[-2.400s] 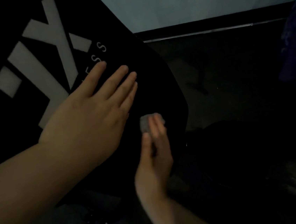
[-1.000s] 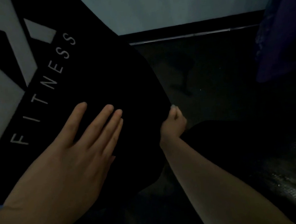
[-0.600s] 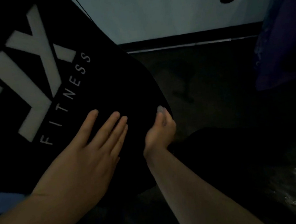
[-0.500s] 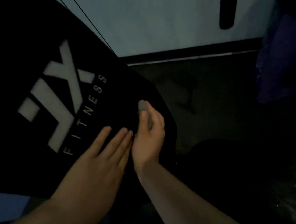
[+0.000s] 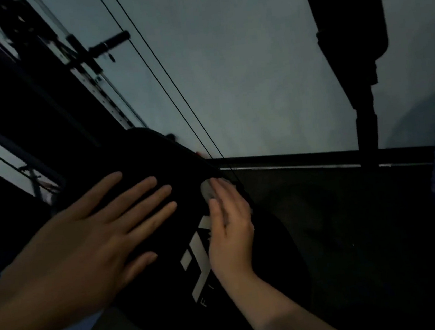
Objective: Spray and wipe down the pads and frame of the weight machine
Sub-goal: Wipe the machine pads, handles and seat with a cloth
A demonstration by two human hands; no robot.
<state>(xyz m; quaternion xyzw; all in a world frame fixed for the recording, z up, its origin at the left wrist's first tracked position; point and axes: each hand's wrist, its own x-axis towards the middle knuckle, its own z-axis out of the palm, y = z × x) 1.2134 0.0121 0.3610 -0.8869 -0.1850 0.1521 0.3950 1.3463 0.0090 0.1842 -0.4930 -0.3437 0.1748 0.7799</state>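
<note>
Two hands on the back pad [image 5: 140,156]: left hand [image 5: 92,239] spread flat, right hand [image 5: 230,230] pressing a grey cloth [image 5: 208,191], pad's unwiped length running toward upper left.

left hand [image 5: 95,239]: flat, fingers spread and straight, palm down | right hand [image 5: 230,233]: fingers extended together, pressing down, forearm reaching up from lower right

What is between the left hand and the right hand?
In the head view, only bare black pad lies between the left hand and the right hand.
</note>
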